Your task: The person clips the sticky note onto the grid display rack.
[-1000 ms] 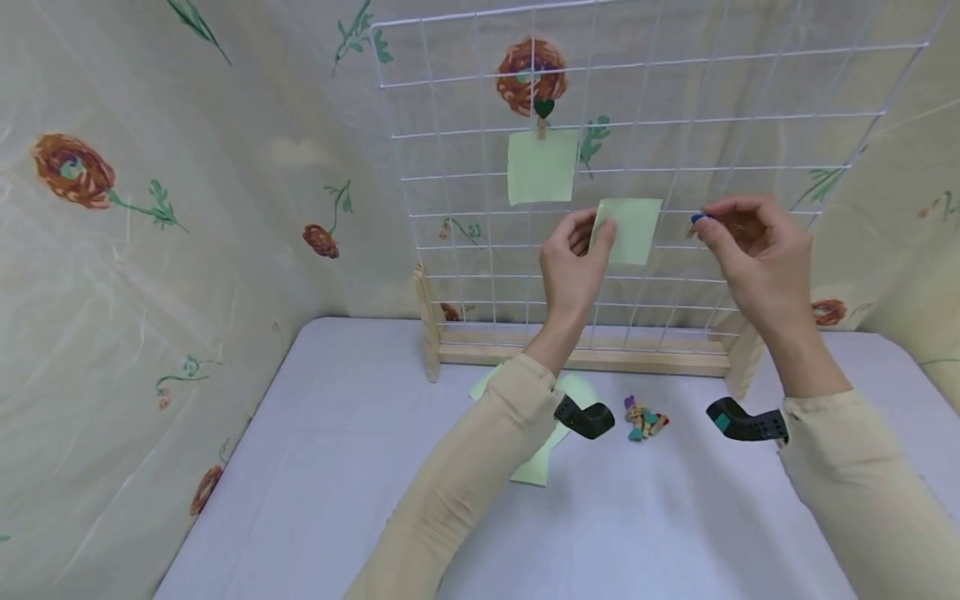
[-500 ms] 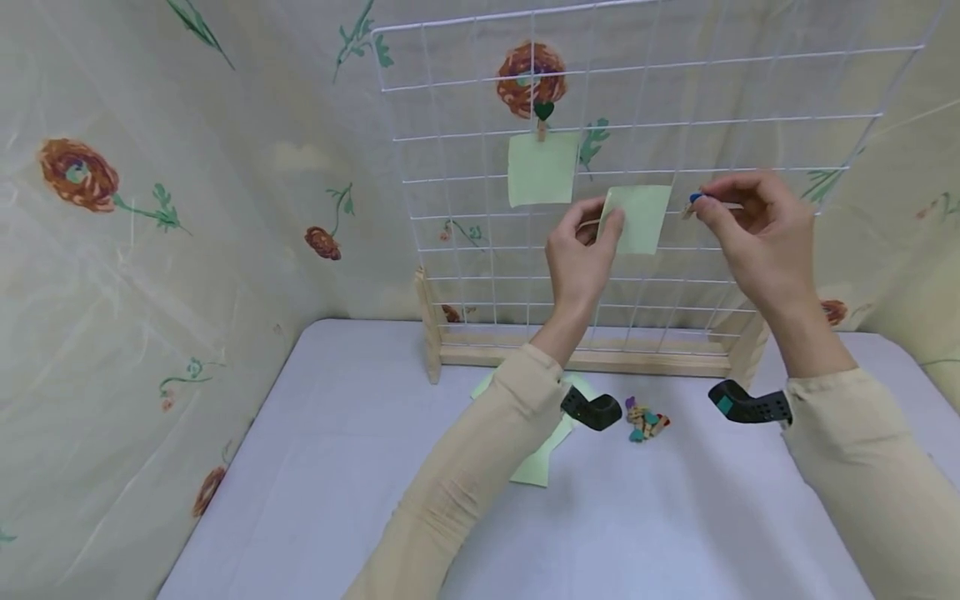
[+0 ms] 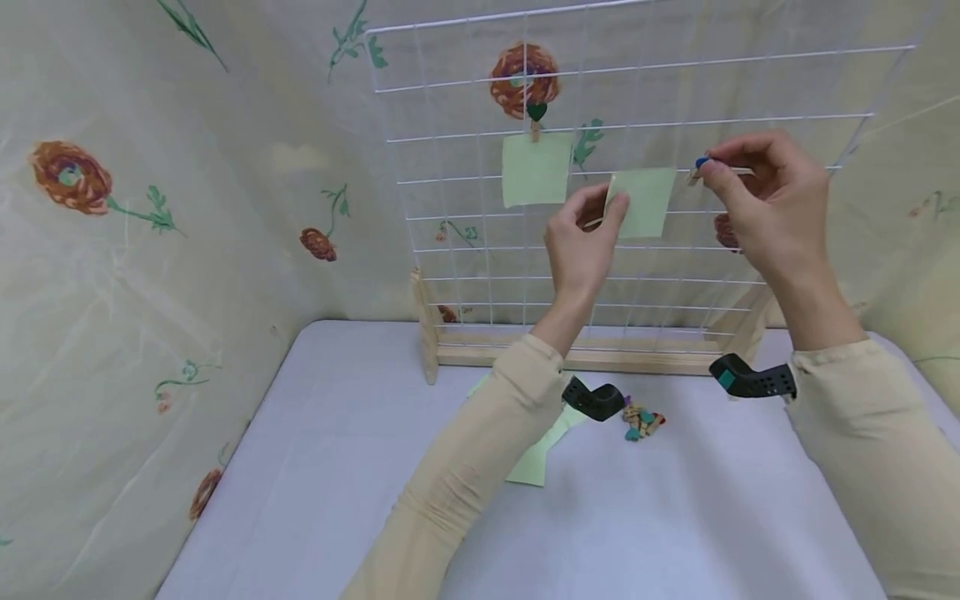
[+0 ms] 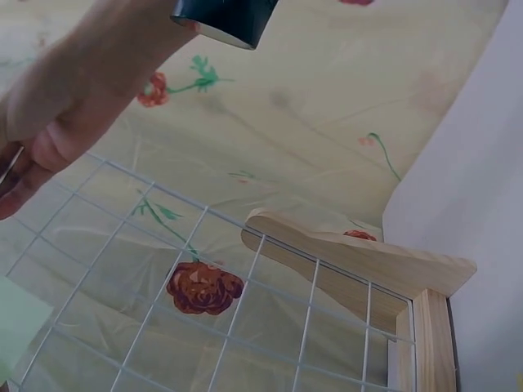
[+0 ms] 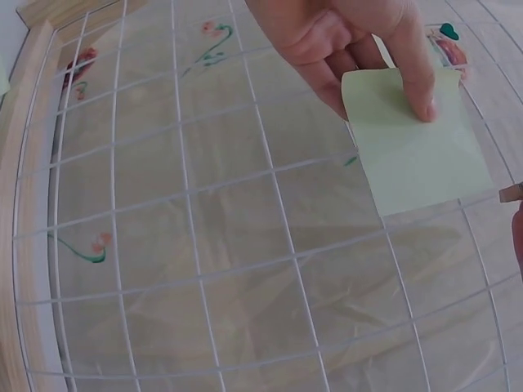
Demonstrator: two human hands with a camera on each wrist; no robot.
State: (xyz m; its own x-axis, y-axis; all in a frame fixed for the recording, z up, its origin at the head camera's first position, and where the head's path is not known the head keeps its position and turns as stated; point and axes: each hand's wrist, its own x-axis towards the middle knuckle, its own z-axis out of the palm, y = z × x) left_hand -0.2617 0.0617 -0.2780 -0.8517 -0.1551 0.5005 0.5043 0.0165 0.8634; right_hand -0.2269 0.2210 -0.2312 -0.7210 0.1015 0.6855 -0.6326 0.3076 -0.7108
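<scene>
My left hand [image 3: 581, 242] pinches a pale green paper square [image 3: 647, 204] by its left edge, in front of the white wire grid [image 3: 480, 19]. To its right, my right hand [image 3: 783, 200] holds a small wooden clothespin with a blue top [image 3: 701, 164] between thumb and fingertips. The clothespin is close to the paper's right edge, apart from it. In the right wrist view, the left thumb lies across the paper [image 5: 421, 167], and the clothespin tip [image 5: 510, 194] shows at the right edge. Another green square [image 3: 534, 179] hangs from the grid by a clothespin with a dark green heart [image 3: 536, 112].
Wooden feet and a beam [image 3: 645, 361] support the grid on the white table [image 3: 315, 467]. Several green paper sheets [image 3: 529, 465] lie partly under my left sleeve. Beside them is a small pile of colourful clothespins [image 3: 642, 422]. A flower-patterned curtain [image 3: 255, 167] hangs behind.
Both hands have risen along the grid, the right one more. The paper has moved up and slightly right with my left hand. The clothespin has risen with my right hand.
</scene>
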